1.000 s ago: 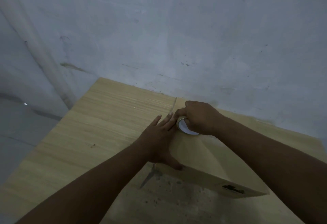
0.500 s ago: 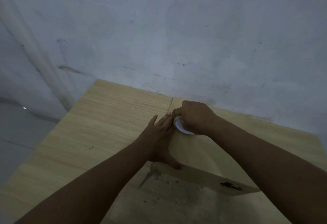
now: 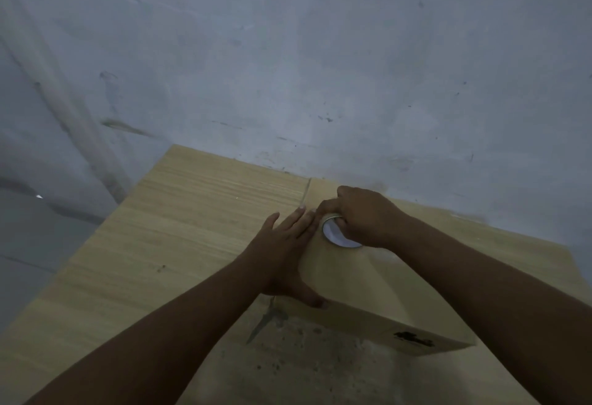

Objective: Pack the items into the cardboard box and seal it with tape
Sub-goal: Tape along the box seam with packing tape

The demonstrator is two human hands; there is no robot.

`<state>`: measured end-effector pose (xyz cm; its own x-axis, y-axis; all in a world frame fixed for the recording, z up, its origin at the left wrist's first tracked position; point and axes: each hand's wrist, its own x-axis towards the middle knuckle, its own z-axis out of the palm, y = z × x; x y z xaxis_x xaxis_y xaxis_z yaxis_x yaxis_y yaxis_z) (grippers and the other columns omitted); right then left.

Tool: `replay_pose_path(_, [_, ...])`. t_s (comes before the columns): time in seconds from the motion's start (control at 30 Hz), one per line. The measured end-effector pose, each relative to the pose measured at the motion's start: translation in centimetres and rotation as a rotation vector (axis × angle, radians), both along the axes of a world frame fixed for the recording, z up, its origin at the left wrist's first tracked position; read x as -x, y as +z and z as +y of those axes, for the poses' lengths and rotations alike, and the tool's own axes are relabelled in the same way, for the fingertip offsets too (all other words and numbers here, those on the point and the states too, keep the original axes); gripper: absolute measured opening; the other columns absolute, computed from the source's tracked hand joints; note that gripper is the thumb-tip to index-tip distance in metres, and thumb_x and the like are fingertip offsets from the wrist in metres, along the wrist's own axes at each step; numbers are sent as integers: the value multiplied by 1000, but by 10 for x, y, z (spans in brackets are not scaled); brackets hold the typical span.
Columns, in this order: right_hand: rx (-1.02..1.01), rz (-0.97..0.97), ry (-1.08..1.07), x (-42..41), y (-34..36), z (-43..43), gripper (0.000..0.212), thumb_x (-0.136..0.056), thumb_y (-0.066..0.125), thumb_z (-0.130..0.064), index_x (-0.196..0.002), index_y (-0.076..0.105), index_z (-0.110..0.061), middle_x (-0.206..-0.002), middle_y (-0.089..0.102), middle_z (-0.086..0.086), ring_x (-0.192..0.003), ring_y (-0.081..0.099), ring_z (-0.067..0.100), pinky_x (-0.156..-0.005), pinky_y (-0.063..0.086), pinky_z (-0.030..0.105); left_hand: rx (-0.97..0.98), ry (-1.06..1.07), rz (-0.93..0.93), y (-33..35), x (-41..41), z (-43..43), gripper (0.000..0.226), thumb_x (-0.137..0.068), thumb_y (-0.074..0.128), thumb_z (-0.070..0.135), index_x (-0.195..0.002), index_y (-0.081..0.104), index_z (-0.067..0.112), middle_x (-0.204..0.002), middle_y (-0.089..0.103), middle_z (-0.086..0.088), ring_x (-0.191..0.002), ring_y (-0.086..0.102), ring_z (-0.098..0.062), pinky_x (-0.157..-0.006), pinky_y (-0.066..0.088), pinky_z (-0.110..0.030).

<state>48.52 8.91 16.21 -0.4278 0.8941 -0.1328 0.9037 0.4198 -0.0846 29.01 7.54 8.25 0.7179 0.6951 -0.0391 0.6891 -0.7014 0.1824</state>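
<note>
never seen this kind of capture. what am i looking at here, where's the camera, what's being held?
There is no machine: a person works with two bare hands, filmed by one wide-angle camera worn on the head, looking forward and down.

A closed cardboard box lies on a light wooden table that stands against a grey wall.

The left hand lies flat along the box's left edge, thumb hooked over the near corner. The right hand grips a roll of tape at the far end of the box top. No loose items show on the table.
</note>
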Motion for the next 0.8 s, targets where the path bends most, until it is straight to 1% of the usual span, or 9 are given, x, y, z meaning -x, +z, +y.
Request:
replay_pose_path(0.1, [-14,22,6,-3,-3,0,36,-93,45,-21,-122,60,-36,-80,42,3,-68,40,19,-59,28,30,-1,3,2,0,0,0,141,-50,47,97,-155,-3,17,-163,-5,-2,-150,-8,-20,-118,7,-55])
replay_pose_path(0.3, [-56,90,20,-9,-12,1,33,-92,46,-19,-117,62,-33,-76,36,0,-66,33,15,-57,24,29,-7,41,33,-2,-8,-3,147,-46,53,97,-155,-5,17,-163,-3,-6,-150,-7,-25,-115,7,-64])
replay_pose_path(0.37, [-64,128,14,-7,-13,0,36,-88,42,-24,-116,64,-29,-78,35,0,-67,31,14,-56,22,28,6,55,33,0,-19,-7,148,-43,53,97,-154,-12,21,-163,-7,-8,-149,-10,-29,-113,0,-66])
replay_pose_path(0.43, [-56,176,5,-3,-11,-4,46,-83,33,-33,-118,62,-28,-82,36,0,-70,32,15,-54,21,27,18,83,37,0,-26,-12,149,-44,54,96,-152,-16,22,-162,-13,-9,-148,-15,-31,-112,-3,-67])
replay_pose_path(0.53, [-38,255,6,-3,-9,-9,54,-79,26,-42,-117,63,-29,-82,39,1,-68,32,13,-53,23,25,52,131,4,-6,-25,-15,147,-45,53,96,-154,-12,21,-162,-13,-7,-148,-18,-27,-113,-1,-67])
replay_pose_path(0.6, [-30,249,3,-9,-9,-11,47,-85,29,-35,-117,63,-33,-82,38,3,-65,32,12,-53,24,29,48,136,-2,-10,-22,-12,145,-42,37,100,-155,-6,20,-163,-9,-6,-147,-19,-25,-114,2,-66])
replay_pose_path(0.67, [-37,218,0,-14,-10,-11,41,-89,38,-23,-121,61,-37,-82,36,2,-65,34,13,-55,25,29,28,116,19,-10,-22,-12,143,-40,23,100,-155,-4,19,-163,-8,-7,-147,-19,-26,-114,2,-65])
replay_pose_path(0.73, [-36,182,-5,-16,-8,-10,41,-91,45,-15,-123,60,-37,-83,35,2,-67,36,16,-56,26,29,14,107,30,-8,-21,-13,146,-40,23,102,-154,-7,16,-162,-10,-9,-147,-19,-28,-115,-2,-62])
replay_pose_path(0.8, [-28,144,-12,-16,-6,-12,42,-92,47,-12,-125,59,-36,-86,35,2,-68,37,17,-53,25,29,-5,98,24,-8,-19,-15,148,-42,28,103,-154,-5,13,-162,-8,-10,-148,-16,-30,-117,-6,-59])
